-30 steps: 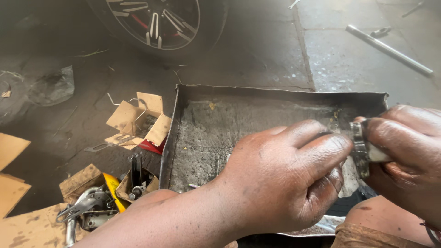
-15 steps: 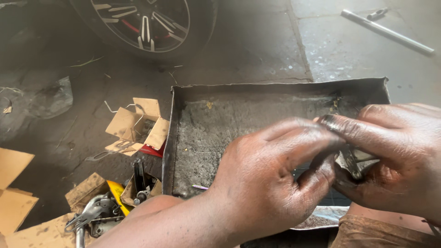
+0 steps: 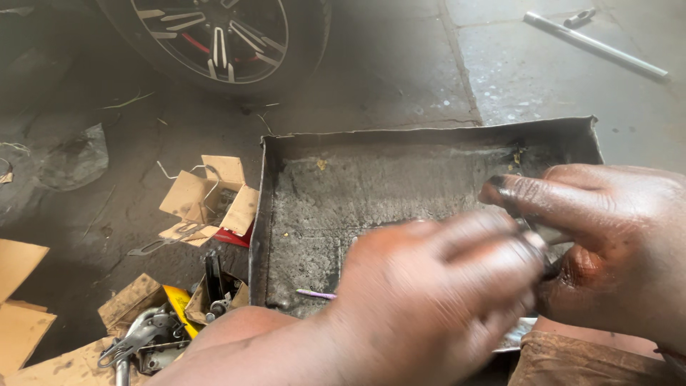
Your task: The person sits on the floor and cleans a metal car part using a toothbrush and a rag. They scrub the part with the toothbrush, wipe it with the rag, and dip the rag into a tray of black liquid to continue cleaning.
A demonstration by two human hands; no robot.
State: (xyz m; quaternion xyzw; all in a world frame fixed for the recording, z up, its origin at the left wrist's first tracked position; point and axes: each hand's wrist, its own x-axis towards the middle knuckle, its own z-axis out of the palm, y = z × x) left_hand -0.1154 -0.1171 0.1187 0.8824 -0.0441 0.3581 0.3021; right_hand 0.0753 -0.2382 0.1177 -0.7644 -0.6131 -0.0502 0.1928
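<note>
Metal part (image 3: 547,232): small and grey, between both hands, over the tray.
Right hand (image 3: 607,246): grip holds the metal part.
Left hand (image 3: 436,300): blurry, fingers touch the part; grip cannot be told.
Tray (image 3: 371,186): dirty metal, on the floor.
Nearby: torn cardboard box (image 3: 207,196), car wheel (image 3: 214,36).

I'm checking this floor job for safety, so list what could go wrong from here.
1. Both hands look oily; the small metal part pinched between the left hand and the right hand could slip and drop into the metal tray.
2. The tray's thin, bent rim sits close to the forearms and might cut skin.
3. Loose tools and torn cardboard crowd the floor beside the knee, easy to kneel on.
</note>
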